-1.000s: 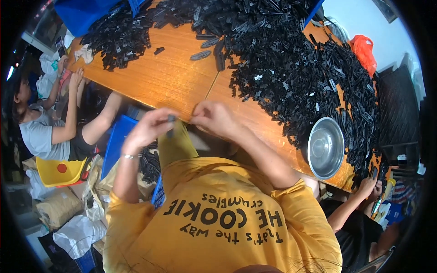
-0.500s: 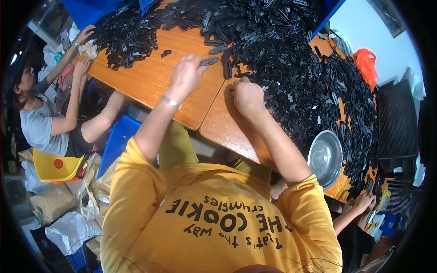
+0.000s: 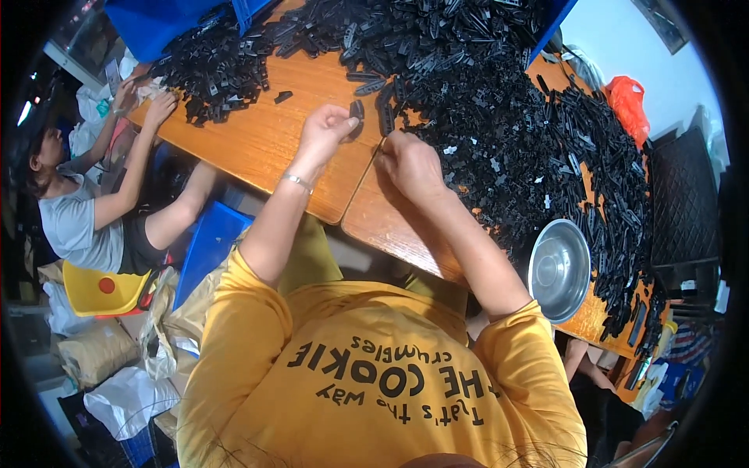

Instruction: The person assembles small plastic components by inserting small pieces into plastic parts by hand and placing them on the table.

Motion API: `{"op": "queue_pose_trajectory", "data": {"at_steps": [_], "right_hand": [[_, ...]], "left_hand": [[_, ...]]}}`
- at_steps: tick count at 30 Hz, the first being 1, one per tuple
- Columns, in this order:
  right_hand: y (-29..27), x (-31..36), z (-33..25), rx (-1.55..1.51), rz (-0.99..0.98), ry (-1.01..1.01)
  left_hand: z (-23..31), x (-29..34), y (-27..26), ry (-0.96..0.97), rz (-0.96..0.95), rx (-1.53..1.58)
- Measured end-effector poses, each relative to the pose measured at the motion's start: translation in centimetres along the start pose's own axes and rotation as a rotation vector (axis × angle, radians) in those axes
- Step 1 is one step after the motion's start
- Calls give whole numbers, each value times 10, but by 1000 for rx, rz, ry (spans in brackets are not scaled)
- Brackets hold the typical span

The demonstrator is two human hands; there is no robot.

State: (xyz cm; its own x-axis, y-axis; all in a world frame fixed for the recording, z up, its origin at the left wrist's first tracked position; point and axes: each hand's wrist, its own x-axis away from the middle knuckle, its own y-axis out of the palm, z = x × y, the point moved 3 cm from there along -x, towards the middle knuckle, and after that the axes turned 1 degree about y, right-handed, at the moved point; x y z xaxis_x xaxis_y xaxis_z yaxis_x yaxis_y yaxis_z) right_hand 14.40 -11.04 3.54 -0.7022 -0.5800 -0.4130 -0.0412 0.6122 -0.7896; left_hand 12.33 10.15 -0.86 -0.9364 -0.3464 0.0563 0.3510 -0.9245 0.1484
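My left hand [image 3: 324,134] is closed, thumb and fingers gripping a small dark plastic part [image 3: 357,111] that stands upright above the wooden table [image 3: 292,144]. A short way to its right, my right hand [image 3: 413,165] hovers with fingers pinched together over the seam between two tabletops; whatever lies in that pinch is hidden. Just beyond both hands, a long black slotted part [image 3: 385,109] sits at the near edge of a large heap of black plastic parts [image 3: 468,70]. Smaller black pieces [image 3: 476,171] spread to the right of my right hand.
A metal bowl [image 3: 559,269] stands at the table's right edge. Blue bins [image 3: 164,31] rise at the back left. One person [image 3: 74,226] sits at the left beside another black pile [image 3: 214,74]; someone else is partly visible lower right. A red plastic bag [image 3: 626,109] lies far right.
The part in my left hand has turned from lying sideways to upright. My right hand has come left and slightly down, nearer the left. The hands at the lower right have left the table edge.
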Motion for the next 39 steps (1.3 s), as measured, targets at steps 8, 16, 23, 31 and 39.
{"op": "queue_pose_trajectory", "data": {"at_steps": [8,16,23,31,39], "right_hand": [[-39,0,-44,-401,298,18],[-39,1,-45,-509,350,50],[-35,10,-46,-485,297,51],[-10,22,-40,-710,52,351],[33,50,-77,-644,-216,370]], "left_hand": [[21,55,29,-74,-294,562],[42,71,39,-52,-313,495],[50,83,42,1,-258,446],[55,102,37,140,-216,149],[37,158,-34,-72,-58,-13]]}}
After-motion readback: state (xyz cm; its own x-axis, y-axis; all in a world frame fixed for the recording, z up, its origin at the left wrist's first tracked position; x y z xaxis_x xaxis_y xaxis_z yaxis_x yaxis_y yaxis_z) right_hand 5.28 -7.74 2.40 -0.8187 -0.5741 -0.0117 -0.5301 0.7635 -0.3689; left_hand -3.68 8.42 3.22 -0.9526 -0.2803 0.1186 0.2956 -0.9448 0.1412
